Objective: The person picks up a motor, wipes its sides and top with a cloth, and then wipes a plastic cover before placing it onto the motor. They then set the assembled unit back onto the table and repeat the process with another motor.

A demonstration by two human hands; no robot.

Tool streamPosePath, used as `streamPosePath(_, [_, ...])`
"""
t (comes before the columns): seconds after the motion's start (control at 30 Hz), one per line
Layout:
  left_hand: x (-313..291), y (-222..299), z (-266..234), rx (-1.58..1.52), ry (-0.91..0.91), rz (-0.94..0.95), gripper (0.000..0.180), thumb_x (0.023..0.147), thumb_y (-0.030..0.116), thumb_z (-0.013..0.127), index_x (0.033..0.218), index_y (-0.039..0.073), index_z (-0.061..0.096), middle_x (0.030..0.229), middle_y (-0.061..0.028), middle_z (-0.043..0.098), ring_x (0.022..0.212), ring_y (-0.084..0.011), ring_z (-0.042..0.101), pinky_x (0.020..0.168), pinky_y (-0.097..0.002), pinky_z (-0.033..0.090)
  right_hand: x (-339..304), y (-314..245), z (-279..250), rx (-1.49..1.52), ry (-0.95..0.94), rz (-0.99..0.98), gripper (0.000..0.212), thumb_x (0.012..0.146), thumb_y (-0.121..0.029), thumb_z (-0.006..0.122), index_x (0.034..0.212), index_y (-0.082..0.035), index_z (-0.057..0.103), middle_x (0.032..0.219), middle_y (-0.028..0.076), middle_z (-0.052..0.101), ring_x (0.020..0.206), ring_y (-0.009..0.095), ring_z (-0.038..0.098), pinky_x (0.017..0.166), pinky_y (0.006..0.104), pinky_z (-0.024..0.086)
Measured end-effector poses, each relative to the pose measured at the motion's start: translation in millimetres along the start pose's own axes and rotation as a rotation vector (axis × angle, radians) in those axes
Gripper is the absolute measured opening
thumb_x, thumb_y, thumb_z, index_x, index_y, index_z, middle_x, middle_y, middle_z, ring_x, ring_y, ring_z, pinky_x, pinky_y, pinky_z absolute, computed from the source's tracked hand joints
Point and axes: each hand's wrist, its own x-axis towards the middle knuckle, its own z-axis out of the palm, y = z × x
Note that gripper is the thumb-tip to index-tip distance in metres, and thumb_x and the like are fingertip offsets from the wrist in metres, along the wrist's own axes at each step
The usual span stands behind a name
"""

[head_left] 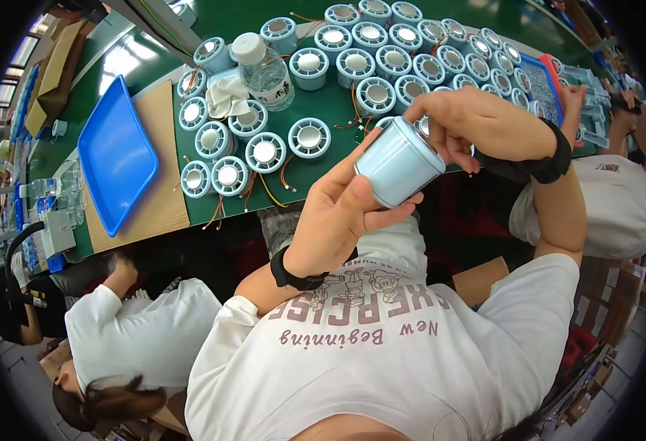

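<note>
Light-blue cylinder [399, 167] aslant in the left hand [340, 209], right hand [455, 121] at its upper end, grip there unclear

The head-worn fisheye looks closely down at hands [340, 203].

On my feed, a glossy green table [499, 16] reflects white light [130, 56]; I see a slanting grey metal post [163, 28], bright dark-framed windows [5, 94] far left, and grey floor [27, 378] lower left.

The canister [399, 165] is pale blue, the table [477, 16] green, the tray [121, 158] deeper blue.
</note>
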Motion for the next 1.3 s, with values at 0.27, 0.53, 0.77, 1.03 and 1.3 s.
streamPosePath(0.27, [13.1, 3.2, -8.3, -0.024, -0.033, -0.213, 0.064, 0.099, 0.048, 0.044, 0.139, -0.001, 0.037, 0.128, -0.0210, 0.055, 0.108, -0.0346, 0.063, 0.093, -0.0423, 0.054, 3.8, 10.8, 4.9, -0.276, 0.210, -0.746, 0.063, 0.078, -0.036, 0.077, 0.130, -0.008, 0.055, 0.121, 0.009, 0.056, 0.091, 0.015, 0.061, 0.070, 0.0282, 0.052])
streamPosePath(0.53, [8.9, 4.4, -12.5, 0.063, -0.047, -0.335, 0.062, 0.103, 0.044, 0.033, 0.149, 0.002, 0.025, 0.133, -0.0273, 0.050, 0.111, -0.0354, 0.061, 0.095, -0.0422, 0.052, -7.2, 12.4, -54.0, -0.544, 0.542, -0.536, 0.061, 0.075, -0.023, 0.080, 0.130, -0.012, 0.056, 0.118, 0.006, 0.060, 0.095, 0.014, 0.060, 0.067, 0.0257, 0.052])
streamPosePath(0.77, [1.8, 2.0, -20.8, 0.170, -0.089, -0.403, 0.051, 0.104, 0.023, 0.036, 0.150, 0.006, 0.024, 0.131, -0.0265, 0.052, 0.113, -0.0345, 0.060, 0.096, -0.0434, 0.051, 70.7, 69.7, -223.6, -0.788, 0.929, -0.205, 0.066, 0.075, -0.042, 0.078, 0.128, -0.009, 0.057, 0.109, 0.012, 0.065, 0.096, 0.023, 0.062, 0.085, 0.0340, 0.049])
streamPosePath(1.03, [-1.5, 11.7, -31.7, 0.252, -0.031, -0.318, 0.046, 0.104, 0.023, 0.039, 0.146, 0.005, 0.034, 0.130, -0.0206, 0.055, 0.114, -0.0293, 0.060, 0.098, -0.0399, 0.050, 135.8, 92.1, -254.7, -0.860, 0.591, -0.039, 0.074, 0.074, -0.055, 0.075, 0.128, -0.007, 0.057, 0.113, 0.017, 0.064, 0.100, 0.028, 0.062, 0.087, 0.0364, 0.049])
streamPosePath(1.3, [-4.4, 18.1, -40.2, 0.301, 0.014, -0.223, 0.045, 0.104, 0.025, 0.041, 0.144, 0.006, 0.038, 0.128, -0.0172, 0.057, 0.113, -0.0231, 0.060, 0.097, -0.0357, 0.050, 143.7, 80.2, -250.4, -0.737, 0.513, -0.034, 0.066, 0.082, -0.052, 0.069, 0.125, -0.005, 0.055, 0.110, 0.014, 0.062, 0.099, 0.024, 0.058, 0.087, 0.0350, 0.047])
